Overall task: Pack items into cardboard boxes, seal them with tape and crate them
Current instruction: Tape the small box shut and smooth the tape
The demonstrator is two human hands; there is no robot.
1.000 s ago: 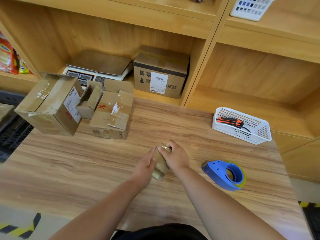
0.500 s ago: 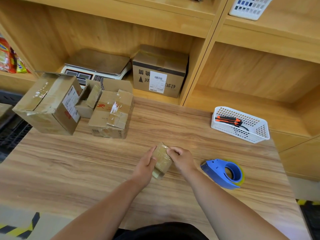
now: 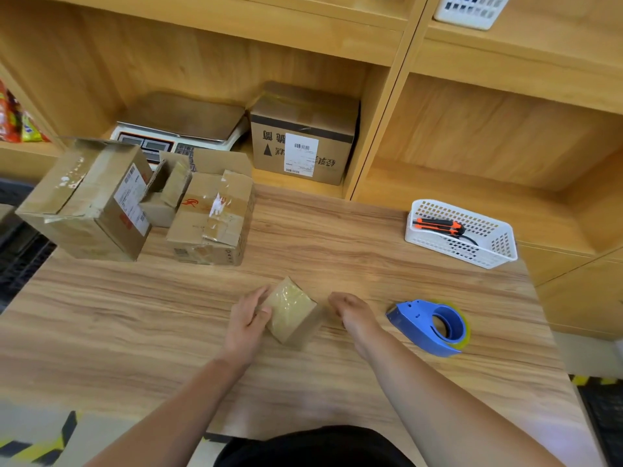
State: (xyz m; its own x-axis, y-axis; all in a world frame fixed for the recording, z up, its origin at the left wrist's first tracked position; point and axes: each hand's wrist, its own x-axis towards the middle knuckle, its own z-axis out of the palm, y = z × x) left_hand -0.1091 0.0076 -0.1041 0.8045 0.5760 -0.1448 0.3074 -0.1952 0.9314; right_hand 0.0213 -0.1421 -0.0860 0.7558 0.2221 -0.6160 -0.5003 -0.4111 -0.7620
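**A:** Where is the little brown cardboard box wrapped in shiny tape?

**B:** On the wooden tabletop, in the middle, a bit closer to the near edge.

**A:** Who has it?

**B:** The left hand. Its grip is on the box's left side, with the thumb and fingers pressed round it.

**A:** And the right hand?

**B:** Just beside the box, not touching it. Its grip holds nothing, and the fingers are loosely curled.

**A:** What else is there?

**B:** A blue tape dispenser lies toward the right edge. A white plastic basket stands at the far right corner, with an orange and black cutter inside. Bigger brown cardboard boxes stand at the far left corner.
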